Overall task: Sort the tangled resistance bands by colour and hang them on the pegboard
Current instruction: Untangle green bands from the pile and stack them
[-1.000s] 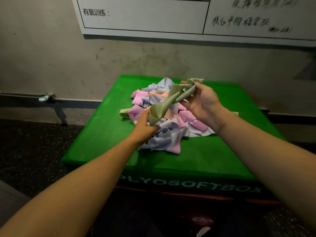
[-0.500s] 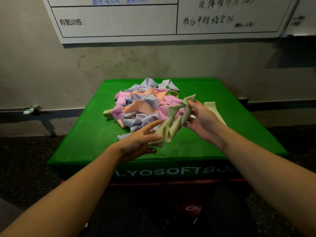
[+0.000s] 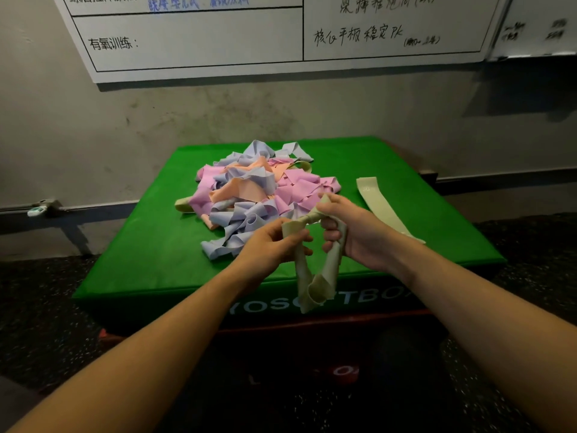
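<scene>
A tangled pile of resistance bands (image 3: 249, 195) in pink, lilac, orange and pale green lies on a green soft box (image 3: 150, 264). My left hand (image 3: 271, 245) and my right hand (image 3: 356, 232) both grip one twisted pale green band (image 3: 315, 285) just in front of the pile. Its loop hangs down over the box's front edge. A second pale green band (image 3: 377, 204) lies flat on the box to the right of my right hand. No pegboard is in view.
A whiteboard (image 3: 281, 35) with handwriting hangs on the wall behind the box. Dark speckled floor (image 3: 40, 301) surrounds the box. A rail with a bracket (image 3: 43, 207) runs along the wall at the left.
The pale green band has come off the pile and toward me. My left hand, open half a second ago, now grips it, and the loop hangs below both hands.
</scene>
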Available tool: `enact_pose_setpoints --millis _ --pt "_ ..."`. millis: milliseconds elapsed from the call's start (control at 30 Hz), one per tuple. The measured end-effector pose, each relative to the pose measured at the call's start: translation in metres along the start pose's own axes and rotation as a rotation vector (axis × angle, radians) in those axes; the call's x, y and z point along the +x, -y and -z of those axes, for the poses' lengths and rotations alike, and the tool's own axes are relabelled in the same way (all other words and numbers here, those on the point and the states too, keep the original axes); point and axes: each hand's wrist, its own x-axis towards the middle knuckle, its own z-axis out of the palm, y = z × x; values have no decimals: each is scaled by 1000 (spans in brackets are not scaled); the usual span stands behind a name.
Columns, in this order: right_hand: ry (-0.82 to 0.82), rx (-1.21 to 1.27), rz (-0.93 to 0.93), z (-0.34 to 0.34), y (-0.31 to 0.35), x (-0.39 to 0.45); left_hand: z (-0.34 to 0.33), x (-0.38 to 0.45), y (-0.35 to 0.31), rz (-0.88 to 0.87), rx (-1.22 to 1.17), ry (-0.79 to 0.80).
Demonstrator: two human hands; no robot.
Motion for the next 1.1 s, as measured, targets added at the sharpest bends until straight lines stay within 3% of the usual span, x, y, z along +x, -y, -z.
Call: enact_pose_setpoints --millis 100,267,467,533,733,800,900,1033,1100 --pt "-84 -151 12 9 -2 -5 2 -4 2 -46 -6 -39" --pt "-87 -557 -5 19 -11 -16 9 -7 9 -87 58 -95" --pt "-265 -604 -53 23 -15 -20 10 -19 12 -114 53 -66" --pt "-276 -504 -64 20 -19 -17 11 -20 12 -129 39 -98" --pt "-182 114 -201 0 -19 -12 19 -23 20 -153 -5 -191" --pt "-170 171 -260 -4 -21 -9 22 -23 20 -152 -85 -245" --pt "-117 48 -276 -3 -22 -8 30 -22 21 -137 -114 -273" --pt "22 -285 -215 0 -22 -14 38 -22 25 -112 -26 -306" --pt "12 -446 -149 -2 -24 -14 37 -25 22 -102 -32 -279"
